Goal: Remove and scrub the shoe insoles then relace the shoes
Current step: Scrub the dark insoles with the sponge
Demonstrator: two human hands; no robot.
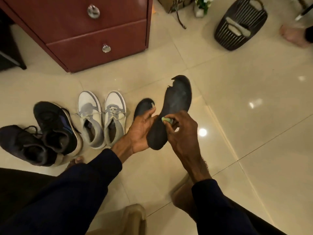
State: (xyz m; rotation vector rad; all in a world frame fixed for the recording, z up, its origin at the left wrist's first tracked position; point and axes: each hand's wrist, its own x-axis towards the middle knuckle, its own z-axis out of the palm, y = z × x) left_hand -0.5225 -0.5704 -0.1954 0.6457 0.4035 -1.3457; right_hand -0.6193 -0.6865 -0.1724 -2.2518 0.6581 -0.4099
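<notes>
The left hand [142, 131] grips a dark insole [176, 100] in the air; the right hand [183, 131] pinches a green sponge [166, 119] against it. Probably the scrubbing step; next, rub gently toward its torn front edge.

A single wide-angle camera is worn on the person's head. It faces forward and steeply down, viewing the tiled floor [254, 116] from above. The wearer's sleeves [76, 184] enter from the lower edge of the frame. The left hand [139, 131] and right hand [183, 133], holding a dark insole [176, 106] and a small green pad [166, 119], sit close to the lens at frame centre. The dark shoes [42, 133] and white shoes [101, 117] lie farther off at centre left. A drawer cabinet [101, 31], foreshortened from above, fills the upper left. A slatted basket [240, 26] at the upper right lies in the far field.
</notes>
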